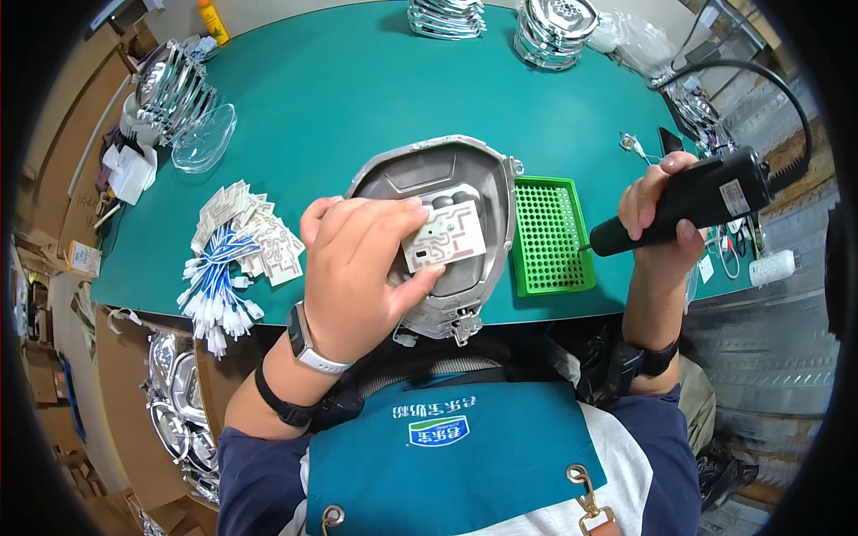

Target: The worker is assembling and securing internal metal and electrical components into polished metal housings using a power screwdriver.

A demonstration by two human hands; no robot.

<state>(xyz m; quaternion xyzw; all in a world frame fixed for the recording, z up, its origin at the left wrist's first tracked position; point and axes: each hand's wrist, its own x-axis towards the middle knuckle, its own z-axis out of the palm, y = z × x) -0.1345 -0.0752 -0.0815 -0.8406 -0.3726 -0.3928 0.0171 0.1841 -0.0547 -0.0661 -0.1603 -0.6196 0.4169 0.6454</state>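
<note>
My left hand (357,263) pinches a small white circuit board (458,234) between thumb and fingers. It is held over the hollow of a grey metal lamp housing (393,165), which lies at the table's near edge. Whether the board touches the housing I cannot tell. My right hand (660,210) is wrapped round a black electric screwdriver (737,170) with a cable at its back end. The screwdriver's thin tip points left, at the right rim of a green perforated tray (585,201) beside the housing. Any screws in the tray are too small to make out.
A pile of white circuit boards (277,246) with blue-and-white leads (219,277) lies on the green table (357,80) to the left. Stacked chrome parts (179,94) and a clear cover (210,143) are farther left. More stacks (550,36) stand at the back. The screwdriver's cable (795,98) arcs at right.
</note>
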